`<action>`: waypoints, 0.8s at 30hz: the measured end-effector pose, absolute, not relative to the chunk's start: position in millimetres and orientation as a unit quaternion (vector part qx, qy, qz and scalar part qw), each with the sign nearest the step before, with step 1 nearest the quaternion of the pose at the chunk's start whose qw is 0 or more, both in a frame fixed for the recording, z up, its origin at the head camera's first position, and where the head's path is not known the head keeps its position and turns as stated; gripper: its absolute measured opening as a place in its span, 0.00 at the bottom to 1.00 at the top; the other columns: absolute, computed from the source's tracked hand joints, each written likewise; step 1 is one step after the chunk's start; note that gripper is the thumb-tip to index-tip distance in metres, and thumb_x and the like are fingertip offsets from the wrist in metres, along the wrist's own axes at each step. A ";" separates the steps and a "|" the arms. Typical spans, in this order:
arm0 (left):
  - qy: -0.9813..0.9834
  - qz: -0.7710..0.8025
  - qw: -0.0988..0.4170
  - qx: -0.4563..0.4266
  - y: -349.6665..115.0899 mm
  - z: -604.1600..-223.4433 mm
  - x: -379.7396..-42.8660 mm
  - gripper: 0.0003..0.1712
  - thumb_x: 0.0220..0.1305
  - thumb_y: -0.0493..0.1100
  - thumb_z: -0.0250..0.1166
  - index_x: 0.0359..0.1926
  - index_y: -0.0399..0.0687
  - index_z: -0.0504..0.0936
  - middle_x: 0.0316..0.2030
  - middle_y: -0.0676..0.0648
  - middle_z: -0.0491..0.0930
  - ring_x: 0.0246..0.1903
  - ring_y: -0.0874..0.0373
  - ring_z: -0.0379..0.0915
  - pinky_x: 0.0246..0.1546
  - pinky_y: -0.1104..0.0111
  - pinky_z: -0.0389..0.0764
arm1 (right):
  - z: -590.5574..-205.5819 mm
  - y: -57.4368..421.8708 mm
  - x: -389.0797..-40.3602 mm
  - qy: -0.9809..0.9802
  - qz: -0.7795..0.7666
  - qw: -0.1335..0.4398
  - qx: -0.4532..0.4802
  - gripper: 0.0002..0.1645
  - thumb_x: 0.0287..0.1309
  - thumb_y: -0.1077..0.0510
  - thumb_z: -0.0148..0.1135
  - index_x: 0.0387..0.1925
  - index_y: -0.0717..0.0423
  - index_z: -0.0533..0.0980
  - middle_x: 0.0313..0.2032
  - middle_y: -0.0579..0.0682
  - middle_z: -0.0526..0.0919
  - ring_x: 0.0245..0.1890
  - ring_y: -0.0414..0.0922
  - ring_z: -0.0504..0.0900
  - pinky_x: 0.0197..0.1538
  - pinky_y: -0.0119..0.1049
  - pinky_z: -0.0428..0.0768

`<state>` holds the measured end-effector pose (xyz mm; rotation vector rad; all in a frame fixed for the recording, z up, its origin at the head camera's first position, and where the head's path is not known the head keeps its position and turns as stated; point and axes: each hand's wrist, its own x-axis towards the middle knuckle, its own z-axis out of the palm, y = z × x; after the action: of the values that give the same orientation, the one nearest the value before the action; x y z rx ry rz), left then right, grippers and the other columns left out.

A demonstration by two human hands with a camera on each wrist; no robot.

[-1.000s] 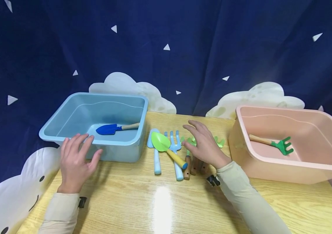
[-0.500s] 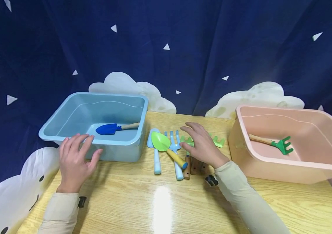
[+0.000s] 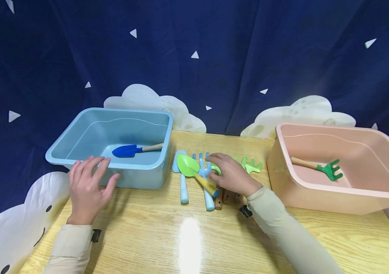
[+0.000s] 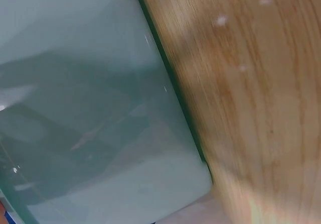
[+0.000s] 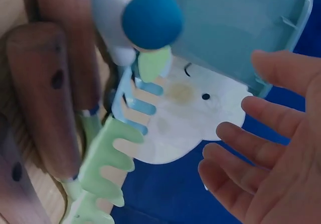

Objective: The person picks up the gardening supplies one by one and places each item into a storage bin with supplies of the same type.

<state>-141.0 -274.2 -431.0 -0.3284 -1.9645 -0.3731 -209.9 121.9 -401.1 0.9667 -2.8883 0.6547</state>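
Note:
My left hand (image 3: 88, 190) stays with fingers spread at the front rim of the blue bin (image 3: 139, 177), holding nothing. Over the middle tools hovers my right hand (image 3: 233, 174), fingers apart and slightly bent, beside the yellow handle of a light green trowel (image 3: 188, 166). That trowel lies across a light blue garden fork (image 3: 209, 201) and next to a light blue trowel (image 3: 183, 190). Several light green rakes (image 5: 108, 166) with brown wooden handles lie under and beyond the right hand. In the right wrist view the palm and fingers (image 5: 271, 113) grip nothing.
Inside the blue bin lies a dark blue trowel (image 3: 124, 151) with a wooden handle. A pink bin (image 3: 324, 199) on the right holds a dark green hand rake (image 3: 331, 170). Behind the wooden table (image 3: 146, 236) hangs a dark blue curtain (image 3: 194, 23).
My right hand has shifted left and slightly down, closer to the yellow handle, uncovering more of the green rakes. My left hand and the tools have kept their places.

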 end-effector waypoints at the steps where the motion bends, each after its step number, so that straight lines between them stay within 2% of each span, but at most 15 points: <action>1: -0.822 -0.157 0.529 -0.138 -274.2 -431.1 -141.1 0.30 0.66 0.62 0.58 0.48 0.41 0.85 0.45 0.36 0.84 0.52 0.35 0.75 0.62 0.42 0.64 | -402.8 120.6 -210.0 -0.927 0.207 0.007 0.313 0.31 0.61 0.51 0.66 0.64 0.55 0.74 0.65 0.57 0.75 0.66 0.56 0.74 0.64 0.53 0.76; 6: -0.820 -0.162 0.531 -0.138 -274.6 -431.8 -141.8 0.30 0.66 0.63 0.58 0.48 0.41 0.85 0.44 0.36 0.85 0.52 0.35 0.74 0.61 0.42 0.65 | -412.9 113.5 -209.8 -0.924 0.181 -0.016 0.335 0.29 0.61 0.53 0.66 0.63 0.56 0.75 0.63 0.58 0.76 0.64 0.56 0.76 0.63 0.50 0.78; 14: -0.820 -0.164 0.530 -0.139 -274.6 -433.1 -142.7 0.31 0.66 0.64 0.57 0.48 0.41 0.85 0.44 0.36 0.84 0.51 0.35 0.74 0.59 0.40 0.65 | -429.1 105.0 -209.3 -0.919 0.159 -0.038 0.359 0.27 0.59 0.56 0.68 0.60 0.57 0.77 0.57 0.56 0.80 0.56 0.52 0.81 0.56 0.46 0.81; 19: -0.821 -0.164 0.528 -0.139 -274.0 -434.0 -142.1 0.31 0.67 0.64 0.57 0.48 0.41 0.85 0.44 0.36 0.84 0.51 0.34 0.74 0.57 0.39 0.65 | -435.8 104.2 -210.0 -0.920 0.159 -0.046 0.355 0.27 0.59 0.54 0.68 0.60 0.56 0.77 0.56 0.57 0.80 0.53 0.51 0.82 0.52 0.46 0.83; 24: -0.819 -0.168 0.530 -0.141 -273.5 -431.7 -142.4 0.32 0.67 0.64 0.57 0.47 0.40 0.85 0.43 0.36 0.84 0.51 0.34 0.74 0.58 0.40 0.64 | -438.4 103.0 -210.2 -0.921 0.161 -0.050 0.351 0.27 0.59 0.53 0.67 0.59 0.56 0.77 0.53 0.55 0.81 0.47 0.46 0.82 0.47 0.43 0.82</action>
<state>-142.4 -273.5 -431.7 -0.3358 -1.9551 -0.4015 -210.2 103.0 -438.4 1.1402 -2.9888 0.5224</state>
